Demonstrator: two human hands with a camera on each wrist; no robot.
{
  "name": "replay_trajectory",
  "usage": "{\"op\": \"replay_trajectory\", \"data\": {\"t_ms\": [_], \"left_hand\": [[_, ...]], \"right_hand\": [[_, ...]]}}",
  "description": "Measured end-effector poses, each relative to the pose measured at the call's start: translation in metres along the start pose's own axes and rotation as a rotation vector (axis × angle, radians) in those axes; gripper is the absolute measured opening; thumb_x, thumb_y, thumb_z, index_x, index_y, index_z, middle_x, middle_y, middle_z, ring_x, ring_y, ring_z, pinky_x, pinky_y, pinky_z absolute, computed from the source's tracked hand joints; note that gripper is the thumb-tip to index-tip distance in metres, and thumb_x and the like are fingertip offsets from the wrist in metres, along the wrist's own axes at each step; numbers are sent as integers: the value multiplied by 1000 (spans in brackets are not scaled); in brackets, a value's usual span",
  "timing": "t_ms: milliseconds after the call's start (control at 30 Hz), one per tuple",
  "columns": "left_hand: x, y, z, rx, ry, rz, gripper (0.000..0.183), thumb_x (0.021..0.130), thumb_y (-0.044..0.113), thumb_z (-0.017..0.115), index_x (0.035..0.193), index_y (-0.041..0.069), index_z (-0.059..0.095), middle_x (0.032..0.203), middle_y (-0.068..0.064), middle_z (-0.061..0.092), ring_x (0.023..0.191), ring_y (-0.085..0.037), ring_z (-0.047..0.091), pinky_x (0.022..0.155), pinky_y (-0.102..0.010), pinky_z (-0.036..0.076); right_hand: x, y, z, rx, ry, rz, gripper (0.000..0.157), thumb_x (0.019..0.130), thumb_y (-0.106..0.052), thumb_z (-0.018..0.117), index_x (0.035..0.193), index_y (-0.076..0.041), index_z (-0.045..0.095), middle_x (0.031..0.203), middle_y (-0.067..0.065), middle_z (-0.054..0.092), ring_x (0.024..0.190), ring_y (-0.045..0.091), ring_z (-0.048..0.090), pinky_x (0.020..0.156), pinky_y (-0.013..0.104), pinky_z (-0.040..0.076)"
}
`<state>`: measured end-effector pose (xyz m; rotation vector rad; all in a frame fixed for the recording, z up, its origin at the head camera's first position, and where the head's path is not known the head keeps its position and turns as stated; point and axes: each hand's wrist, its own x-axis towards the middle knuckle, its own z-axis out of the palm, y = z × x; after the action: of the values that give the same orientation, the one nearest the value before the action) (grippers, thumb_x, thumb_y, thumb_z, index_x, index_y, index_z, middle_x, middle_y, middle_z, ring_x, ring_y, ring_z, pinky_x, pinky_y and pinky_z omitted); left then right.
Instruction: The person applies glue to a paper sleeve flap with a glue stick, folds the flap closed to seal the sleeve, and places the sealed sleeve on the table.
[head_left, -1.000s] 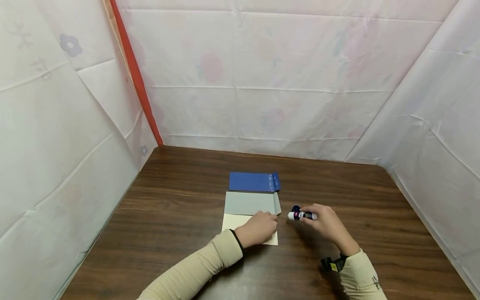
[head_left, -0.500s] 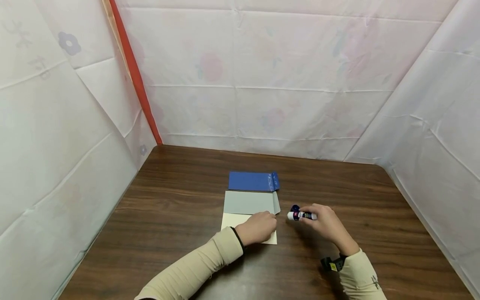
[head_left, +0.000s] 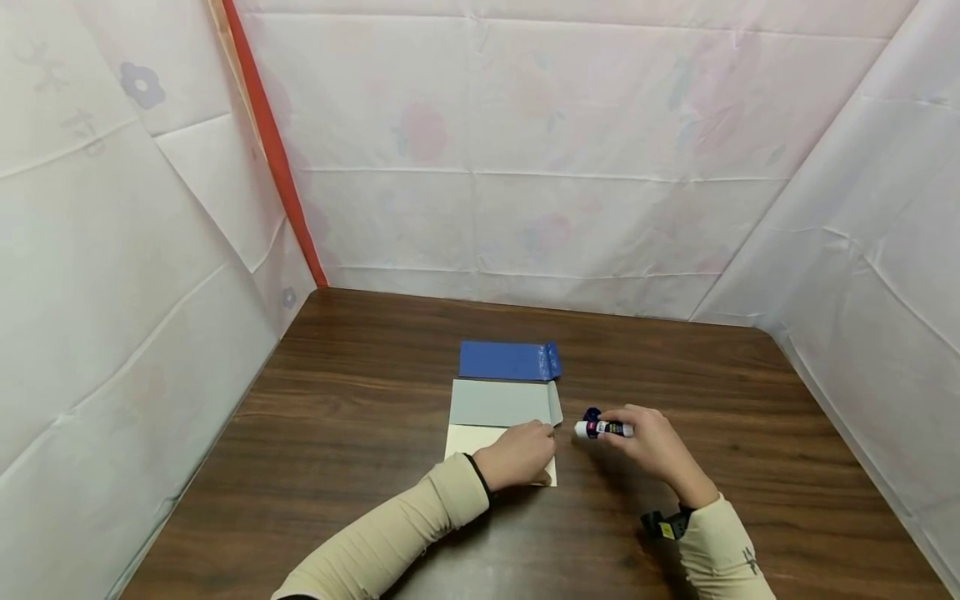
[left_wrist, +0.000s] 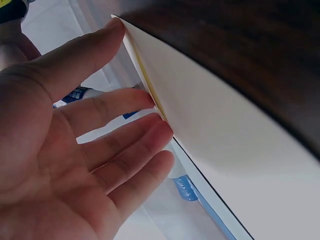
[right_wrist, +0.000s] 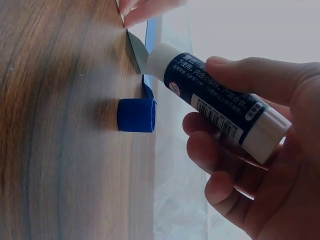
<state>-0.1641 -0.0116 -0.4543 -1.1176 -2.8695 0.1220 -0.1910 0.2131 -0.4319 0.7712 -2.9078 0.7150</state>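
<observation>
A cream paper envelope [head_left: 467, 440] lies nearest on the table. My left hand [head_left: 519, 454] reaches over its right end. In the left wrist view, the thumb and fingertips [left_wrist: 145, 97] touch the edge at its slightly raised flap, fingers only slightly bent. My right hand [head_left: 654, 443] holds an uncapped glue stick [right_wrist: 215, 97] between thumb and fingers, its white end pointing left, to the right of the envelope. The blue cap [right_wrist: 136, 115] stands on the table near the glue stick's white end.
Beyond the cream envelope lie a grey-green envelope [head_left: 498, 402] and a blue envelope [head_left: 498, 360], flaps to the right. White glue streaks show on the blue one. White patterned sheets [head_left: 480, 142] hang around the wooden table [head_left: 360, 358].
The cream envelope's near right corner lifts slightly by the left hand. The right hand stays put with the glue stick.
</observation>
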Motion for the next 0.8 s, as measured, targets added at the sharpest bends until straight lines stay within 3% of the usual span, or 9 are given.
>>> {"op": "replay_trajectory", "data": {"t_ms": [167, 367, 600, 800], "left_hand": [[1, 5, -1, 39, 13, 30, 22, 76, 32, 80, 64, 21, 66, 78, 7, 68, 73, -9, 64, 67, -22, 51], [2, 6, 0, -48, 26, 34, 32, 77, 18, 76, 53, 21, 55, 60, 9, 64, 54, -7, 57, 50, -22, 45], [0, 2, -1, -58, 60, 11, 36, 76, 14, 77, 53, 20, 50, 73, 5, 64, 66, -12, 61, 55, -24, 46], [-2, 1, -1, -71, 56, -12, 44, 73, 13, 79, 54, 18, 39, 69, 5, 61, 55, -7, 50, 50, -24, 42]], "right_hand": [[-1, 0, 0, 5, -2, 10, 21, 83, -15, 77, 103, -8, 75, 99, 9, 73, 81, 15, 64, 64, 28, 48], [-2, 1, 1, 31, -15, 18, 23, 84, -18, 76, 104, -7, 74, 101, 10, 73, 79, 13, 63, 62, 25, 47], [-2, 0, 0, 23, -1, 22, 23, 83, -17, 77, 104, -7, 75, 98, 9, 73, 77, 12, 61, 61, 24, 45], [-1, 0, -1, 20, -3, 14, 23, 84, -17, 76, 104, -7, 74, 99, 9, 73, 78, 12, 62, 61, 25, 45]]}}
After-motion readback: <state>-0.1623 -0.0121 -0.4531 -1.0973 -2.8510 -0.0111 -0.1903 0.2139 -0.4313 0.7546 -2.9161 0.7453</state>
